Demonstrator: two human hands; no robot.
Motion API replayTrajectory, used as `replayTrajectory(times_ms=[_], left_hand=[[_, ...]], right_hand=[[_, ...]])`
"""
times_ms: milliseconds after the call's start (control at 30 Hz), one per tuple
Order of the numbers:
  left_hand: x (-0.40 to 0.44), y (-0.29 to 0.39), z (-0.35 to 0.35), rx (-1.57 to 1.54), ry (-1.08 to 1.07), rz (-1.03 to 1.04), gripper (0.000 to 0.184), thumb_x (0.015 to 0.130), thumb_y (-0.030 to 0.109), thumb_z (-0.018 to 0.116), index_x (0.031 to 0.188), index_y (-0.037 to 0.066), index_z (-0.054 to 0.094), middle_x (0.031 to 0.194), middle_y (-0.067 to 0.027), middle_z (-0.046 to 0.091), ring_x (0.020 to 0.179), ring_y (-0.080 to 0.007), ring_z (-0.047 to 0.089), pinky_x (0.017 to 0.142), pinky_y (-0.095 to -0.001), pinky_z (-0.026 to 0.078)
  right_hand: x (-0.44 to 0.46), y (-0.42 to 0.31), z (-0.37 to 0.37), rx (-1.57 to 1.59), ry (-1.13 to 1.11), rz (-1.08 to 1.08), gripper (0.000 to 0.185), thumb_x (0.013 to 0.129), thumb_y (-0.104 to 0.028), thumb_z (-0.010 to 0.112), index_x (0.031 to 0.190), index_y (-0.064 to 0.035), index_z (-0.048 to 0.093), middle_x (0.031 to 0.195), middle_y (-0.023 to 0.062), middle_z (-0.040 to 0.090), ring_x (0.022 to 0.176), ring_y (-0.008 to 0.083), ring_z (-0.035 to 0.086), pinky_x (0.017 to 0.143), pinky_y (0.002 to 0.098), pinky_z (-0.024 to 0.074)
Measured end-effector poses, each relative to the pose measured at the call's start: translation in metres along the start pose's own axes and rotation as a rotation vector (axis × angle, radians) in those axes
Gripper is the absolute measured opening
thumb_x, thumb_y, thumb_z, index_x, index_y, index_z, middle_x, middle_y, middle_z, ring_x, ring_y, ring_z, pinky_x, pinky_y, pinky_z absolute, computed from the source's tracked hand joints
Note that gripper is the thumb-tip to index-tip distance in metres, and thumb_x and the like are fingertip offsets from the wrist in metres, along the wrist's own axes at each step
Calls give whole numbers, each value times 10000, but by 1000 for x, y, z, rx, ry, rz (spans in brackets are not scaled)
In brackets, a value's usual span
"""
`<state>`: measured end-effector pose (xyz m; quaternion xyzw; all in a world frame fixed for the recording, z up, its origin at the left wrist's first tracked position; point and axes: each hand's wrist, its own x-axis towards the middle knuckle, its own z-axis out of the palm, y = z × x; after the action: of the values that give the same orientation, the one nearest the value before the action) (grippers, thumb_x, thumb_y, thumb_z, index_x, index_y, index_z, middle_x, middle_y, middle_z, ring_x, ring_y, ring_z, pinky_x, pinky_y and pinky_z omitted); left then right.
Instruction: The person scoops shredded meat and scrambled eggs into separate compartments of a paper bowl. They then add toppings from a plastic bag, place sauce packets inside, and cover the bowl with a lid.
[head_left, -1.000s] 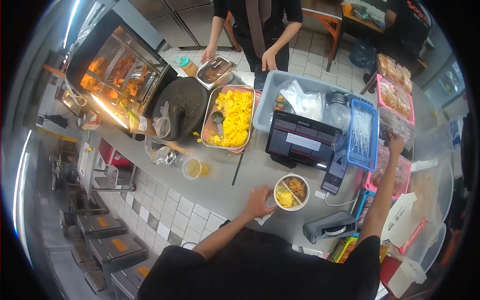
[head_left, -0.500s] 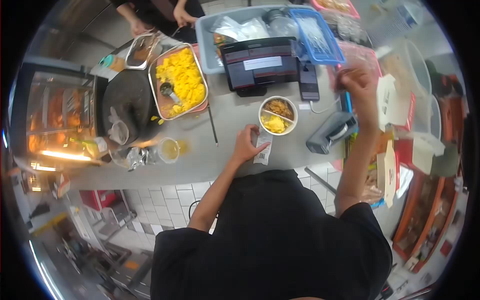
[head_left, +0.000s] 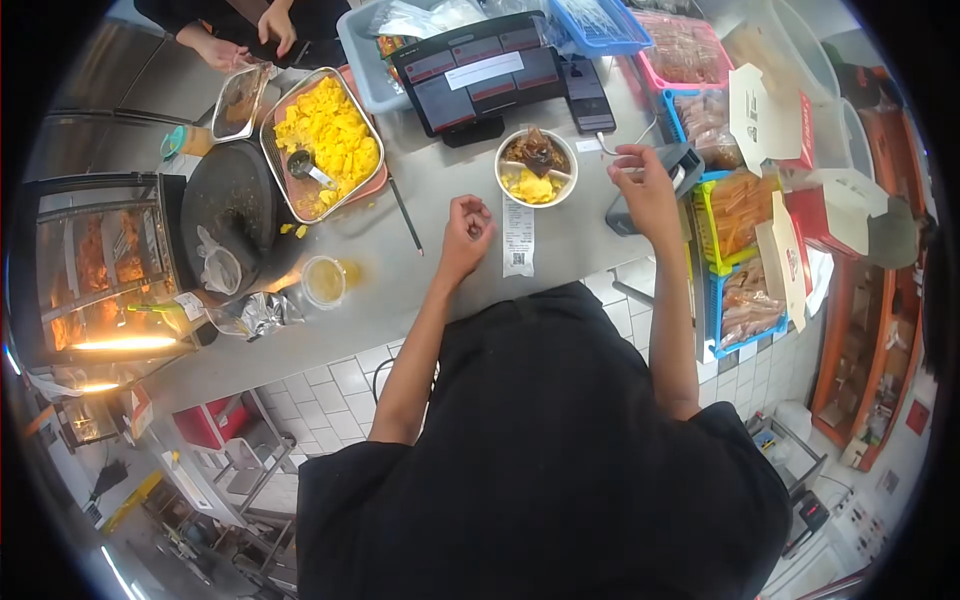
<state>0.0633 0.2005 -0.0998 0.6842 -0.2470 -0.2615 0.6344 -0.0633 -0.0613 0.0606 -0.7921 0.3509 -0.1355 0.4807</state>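
Note:
A round white divided bowl (head_left: 569, 184) stands on the counter in front of me, with yellow scrambled egg (head_left: 530, 187) in one compartment and brown food in the other. On the brown food rests a small dark sauce packet (head_left: 538, 151). Under the bowl's near edge a printed receipt (head_left: 518, 240) lies flat. My left hand (head_left: 466, 238) hovers left of the receipt, its fingers curled in, nothing visible in them. To the right of the bowl, my right hand (head_left: 645, 192) is open, fingers apart, beside a grey card-terminal-like device (head_left: 622, 215).
A tablet (head_left: 480, 80) and a phone (head_left: 588, 95) stand behind the bowl. A tray of egg (head_left: 377, 185), a pencil (head_left: 406, 215) and a cup of yellowish liquid (head_left: 325, 282) are left. Baskets of packets (head_left: 738, 215) line the right. Another person's hands (head_left: 275, 30) work at the far left.
My right hand came down and left from the baskets, and a sauce packet now lies in the bowl. My left hand let go of the receipt and curled. The view shifted.

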Motion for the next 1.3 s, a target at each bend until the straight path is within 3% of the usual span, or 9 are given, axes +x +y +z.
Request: replayTrajectory(times_ms=[133, 300, 433, 633, 700, 800, 833, 967, 1300], left_hand=[[-5, 4, -7, -30, -50, -50, 485, 821, -48, 636, 1225, 64, 391, 1070, -53, 532, 741, -45, 514, 656, -186, 397], [-9, 1, -12, 14, -69, -4, 517, 817, -67, 605, 1265, 60, 382, 1126, -75, 531, 838, -88, 559, 738, -229, 421], [-11, 18, -11, -223, 38, -123, 543, 819, -52, 567, 1311, 59, 364, 1241, -138, 522, 1018, -233, 614, 911, -339, 454], [-2, 140, -16, -791, 71, 150, 528, 931, 305, 514, 1373, 74, 341, 1425, -246, 417, 1281, -537, 457, 1058, -565, 402], [2, 203, -14, -875, 51, 301, 532, 933, 330, 531, 1372, 100, 339, 1424, -242, 393, 1238, -588, 467, 1053, -598, 401], [-5, 286, -21, -864, -205, 516, 566, 946, 374, 520, 1423, 140, 323, 1467, -236, 331, 1236, -640, 429, 1069, -658, 354], [-8, 308, -24, -907, -398, 581, 593, 927, 334, 582, 1382, 81, 300, 1487, -190, 365, 1333, -589, 352, 1127, -696, 226], [-21, 368, -27, -786, -710, 787, 586, 936, 346, 560, 1382, 68, 301, 1457, -203, 379, 1285, -573, 391, 1098, -680, 264], [-44, 401, -26, -566, -688, 940, 577, 961, 375, 505, 1382, 35, 306, 1380, -236, 414, 1166, -534, 488, 1025, -640, 357]], right_hand=[[-14, 16, 7, -77, -93, 49, 340, 904, -156, 659, 1219, -60, 573, 1015, 78, 669, 846, 161, 674, 717, 290, 514], [-16, 36, 26, -270, -79, -82, 341, 902, -135, 634, 1231, -76, 566, 954, 127, 670, 770, 248, 671, 730, 350, 517], [-9, 38, 30, -268, -108, -89, 350, 908, -147, 632, 1248, -96, 565, 983, 141, 665, 754, 271, 666, 742, 366, 520], [-4, 14, 37, -110, -132, -202, 449, 885, -160, 644, 1323, -192, 554, 1290, 160, 549, 1071, 328, 596, 883, 426, 495], [-2, 24, 45, -533, -160, -441, 516, 862, -180, 653, 1361, -238, 534, 1435, 147, 441, 1274, 374, 433, 1052, 473, 386], [-1, 25, 46, -591, -215, -439, 561, 848, -197, 657, 1385, -276, 515, 1506, 141, 369, 1354, 401, 319, 1145, 508, 256], [0, 21, 45, -589, -217, -442, 561, 848, -197, 657, 1385, -276, 515, 1506, 141, 369, 1354, 401, 319, 1145, 508, 256], [0, 15, 43, -476, -191, -400, 532, 860, -201, 655, 1367, -297, 527, 1523, 142, 345, 1373, 403, 295, 1143, 532, 242], [6, 28, 31, -470, -93, -404, 446, 873, -176, 655, 1308, -201, 563, 1417, 169, 432, 1286, 386, 389, 1092, 485, 315]])
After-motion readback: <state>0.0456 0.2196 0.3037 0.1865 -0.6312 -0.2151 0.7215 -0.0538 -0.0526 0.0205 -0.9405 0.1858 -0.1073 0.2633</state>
